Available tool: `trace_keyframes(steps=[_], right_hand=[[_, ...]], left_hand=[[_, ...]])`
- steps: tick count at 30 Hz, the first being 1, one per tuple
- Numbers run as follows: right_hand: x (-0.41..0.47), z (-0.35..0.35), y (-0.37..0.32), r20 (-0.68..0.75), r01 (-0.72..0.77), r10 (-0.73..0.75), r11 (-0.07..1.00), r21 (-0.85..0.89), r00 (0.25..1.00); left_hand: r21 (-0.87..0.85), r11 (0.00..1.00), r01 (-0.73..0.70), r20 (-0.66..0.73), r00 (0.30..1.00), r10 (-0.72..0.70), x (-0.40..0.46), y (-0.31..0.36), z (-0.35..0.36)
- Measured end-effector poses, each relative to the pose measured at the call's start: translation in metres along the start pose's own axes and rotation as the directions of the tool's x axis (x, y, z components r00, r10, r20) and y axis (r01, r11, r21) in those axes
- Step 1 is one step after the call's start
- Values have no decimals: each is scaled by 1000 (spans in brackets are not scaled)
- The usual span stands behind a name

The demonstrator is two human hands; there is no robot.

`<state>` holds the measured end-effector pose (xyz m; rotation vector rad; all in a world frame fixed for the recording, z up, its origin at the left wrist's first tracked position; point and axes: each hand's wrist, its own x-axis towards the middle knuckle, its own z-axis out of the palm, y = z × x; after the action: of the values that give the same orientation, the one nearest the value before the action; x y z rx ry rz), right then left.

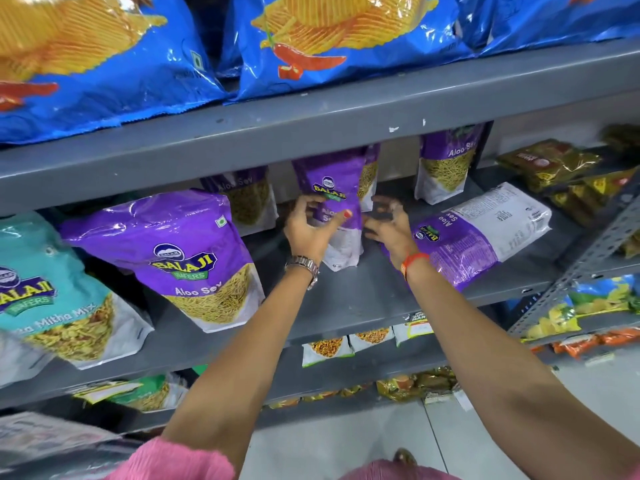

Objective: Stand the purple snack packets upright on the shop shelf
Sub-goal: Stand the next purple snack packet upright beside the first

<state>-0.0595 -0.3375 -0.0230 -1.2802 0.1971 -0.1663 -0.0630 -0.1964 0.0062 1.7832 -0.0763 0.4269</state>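
Observation:
On the grey metal shelf (349, 299) a purple Aloo Sev packet (334, 188) stands upright in the middle. My left hand (306, 230) grips its left side, thumb on the front. My right hand (388, 225) hovers at its right edge with fingers apart, holding nothing. Just behind it stands another purple packet (371, 173). A big purple packet (180, 258) stands at the front left, one more (244, 199) behind that, and another (446, 164) is upright at the back right. A further purple packet (485, 230) lies flat on the shelf beside my right wrist.
A teal Mitha Mix packet (55, 303) stands at the left. Blue crisp bags (104, 71) fill the shelf above, whose grey front edge (346, 116) overhangs the packets. Brown-green packets (550, 164) lie at the right, behind a slotted metal upright (588, 251). More packets sit on lower shelves.

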Motion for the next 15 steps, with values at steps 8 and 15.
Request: trace_keyframes(steps=[8, 15], right_hand=[[-8, 31, -2, 58, 161, -150, 925, -344, 987], [18, 34, -30, -64, 105, -105, 994, 8, 992]], left_hand=[[133, 987, -85, -110, 989, 100, -18, -9, -16], [-151, 982, 113, -257, 955, -150, 8, -19, -38]])
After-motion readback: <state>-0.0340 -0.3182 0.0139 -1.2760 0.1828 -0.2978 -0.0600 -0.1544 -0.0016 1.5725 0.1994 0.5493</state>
